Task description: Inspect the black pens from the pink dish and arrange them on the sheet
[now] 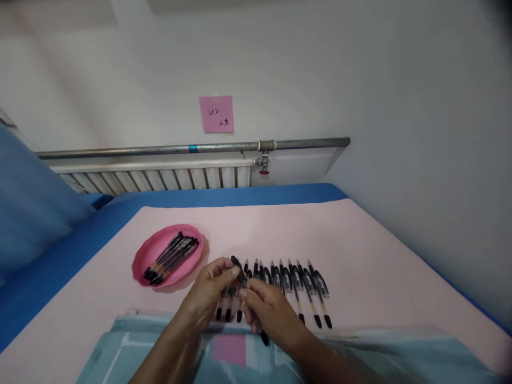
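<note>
My left hand (208, 290) and my right hand (270, 309) meet over the near middle of the pink sheet, both closed on one black pen (243, 280). My left fingers pinch its upper end, where the cap is. My right hand grips the barrel, whose dark tip sticks out below the hand. Just behind and to the right lies a row of several uncapped pens with their caps (296, 282) set side by side. A pink oval tray (146, 253) to the left holds several capped black pens (172, 257).
The pink sheet (360, 240) covers a blue surface (60, 250) against a white wall. A radiator (160, 178) and a metal pipe run behind it. A pink note (216, 113) hangs on the wall. Light blue patterned cloth (160, 352) lies along the near edge.
</note>
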`<state>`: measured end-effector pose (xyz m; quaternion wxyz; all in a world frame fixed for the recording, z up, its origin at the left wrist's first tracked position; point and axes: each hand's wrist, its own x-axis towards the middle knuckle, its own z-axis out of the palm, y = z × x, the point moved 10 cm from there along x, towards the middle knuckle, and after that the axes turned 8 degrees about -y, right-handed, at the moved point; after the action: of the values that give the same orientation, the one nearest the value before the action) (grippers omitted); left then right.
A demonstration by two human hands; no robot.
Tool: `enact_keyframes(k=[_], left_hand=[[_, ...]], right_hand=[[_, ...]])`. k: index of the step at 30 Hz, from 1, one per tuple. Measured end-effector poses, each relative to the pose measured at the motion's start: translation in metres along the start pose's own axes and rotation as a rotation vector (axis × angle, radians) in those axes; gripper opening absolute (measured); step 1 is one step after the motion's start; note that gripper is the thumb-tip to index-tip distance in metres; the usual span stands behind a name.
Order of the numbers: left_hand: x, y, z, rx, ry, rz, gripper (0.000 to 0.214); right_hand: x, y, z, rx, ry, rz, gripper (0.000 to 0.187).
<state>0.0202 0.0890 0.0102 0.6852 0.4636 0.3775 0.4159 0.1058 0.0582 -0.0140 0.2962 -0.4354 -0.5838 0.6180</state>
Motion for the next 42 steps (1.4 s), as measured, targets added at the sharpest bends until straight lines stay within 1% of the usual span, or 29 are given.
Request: enact_keyframes(k=[3, 8, 10, 11, 12, 13, 14, 16, 17, 18, 20, 21, 23, 24, 26, 28, 29, 31, 33, 34, 35, 38, 39, 40, 42], left_hand=[[0.0, -0.001, 0.002, -0.027, 0.011, 0.018, 0.018], [0.001, -0.01, 0.015, -0.148, -0.004, 0.014, 0.016], [0.001, -0.005, 0.011, -0.148, 0.013, 0.041, 0.016], [0.001, 0.002, 0.002, -0.132, 0.055, 0.08, 0.017], [-0.001, 0.012, -0.012, -0.105, 0.129, 0.134, 0.018], [-0.005, 0.023, -0.03, -0.066, 0.231, 0.2, 0.02], [-0.013, 0.037, -0.052, -0.017, 0.359, 0.275, 0.024], [-0.033, 0.063, -0.095, 0.152, 0.628, 0.391, 0.029], [-0.044, 0.073, -0.113, 0.246, 0.747, 0.422, 0.032], [-0.052, 0.08, -0.128, 0.335, 0.847, 0.417, 0.033], [-0.065, 0.092, -0.149, 0.497, 0.995, 0.43, 0.033], [-0.068, 0.096, -0.156, 0.552, 1.028, 0.434, 0.034], [-0.069, 0.102, -0.162, 0.691, 1.064, 0.437, 0.035], [-0.066, 0.104, -0.162, 0.795, 1.068, 0.415, 0.035], [-0.058, 0.107, -0.16, 1.035, 1.065, 0.326, 0.034], [-0.048, 0.105, -0.161, 1.19, 1.041, 0.221, 0.034], [-0.044, 0.103, -0.162, 1.225, 1.033, 0.182, 0.034], [-0.042, 0.102, -0.162, 1.249, 1.045, 0.15, 0.035], [-0.04, 0.101, -0.151, 1.286, 1.04, 0.141, 0.037], [-0.038, 0.099, -0.141, 1.299, 0.998, 0.14, 0.035], [-0.033, 0.095, -0.129, 1.308, 0.928, 0.138, 0.031], [-0.014, 0.068, -0.086, 1.283, 0.569, 0.08, 0.019], [-0.01, 0.058, -0.073, 1.285, 0.465, 0.052, 0.016], [-0.008, 0.05, -0.062, 1.305, 0.4, 0.029, 0.014], [-0.008, 0.042, -0.048, 1.376, 0.344, 0.017, 0.014]], right_hand=[[0.001, -0.003, -0.001, 0.031, -0.005, -0.015, 0.024], [0.007, -0.01, -0.005, 0.042, -0.007, -0.033, 0.022], [0.008, -0.014, -0.009, 0.003, 0.014, -0.056, 0.023], [0.007, -0.017, -0.012, -0.018, 0.028, -0.078, 0.023], [0.007, -0.02, -0.014, -0.038, 0.042, -0.102, 0.023], [0.006, -0.022, -0.017, -0.059, 0.057, -0.121, 0.022], [0.005, -0.023, -0.019, -0.077, 0.069, -0.13, 0.022], [0.003, -0.021, -0.023, -0.101, 0.088, -0.112, 0.021], [0.002, -0.019, -0.023, -0.108, 0.091, -0.097, 0.021], [0.002, -0.019, -0.024, -0.114, 0.092, -0.083, 0.021], [0.001, -0.018, -0.023, -0.132, 0.09, -0.061, 0.02], [0.0, -0.019, -0.022, -0.141, 0.089, -0.051, 0.019], [-0.001, -0.02, -0.02, -0.152, 0.087, -0.033, 0.017], [-0.002, -0.02, -0.02, -0.152, 0.086, -0.023, 0.016], [-0.003, -0.02, -0.02, -0.146, 0.092, -0.009, 0.015], [-0.003, -0.019, -0.022, -0.14, 0.102, -0.006, 0.015], [-0.003, -0.019, -0.023, -0.141, 0.103, -0.009, 0.015], [-0.002, -0.019, -0.024, -0.157, 0.098, -0.021, 0.015], [-0.002, -0.018, -0.026, -0.181, 0.102, -0.032, 0.017], [-0.002, -0.017, -0.028, -0.194, 0.108, -0.037, 0.018], [-0.002, -0.016, -0.029, -0.204, 0.115, -0.041, 0.018], [-0.001, -0.013, -0.032, -0.226, 0.123, -0.053, 0.019], [-0.001, -0.011, -0.032, -0.232, 0.122, -0.059, 0.019], [0.0, -0.01, -0.032, -0.237, 0.123, -0.064, 0.019], [0.0, -0.008, -0.032, -0.244, 0.128, -0.069, 0.019]])
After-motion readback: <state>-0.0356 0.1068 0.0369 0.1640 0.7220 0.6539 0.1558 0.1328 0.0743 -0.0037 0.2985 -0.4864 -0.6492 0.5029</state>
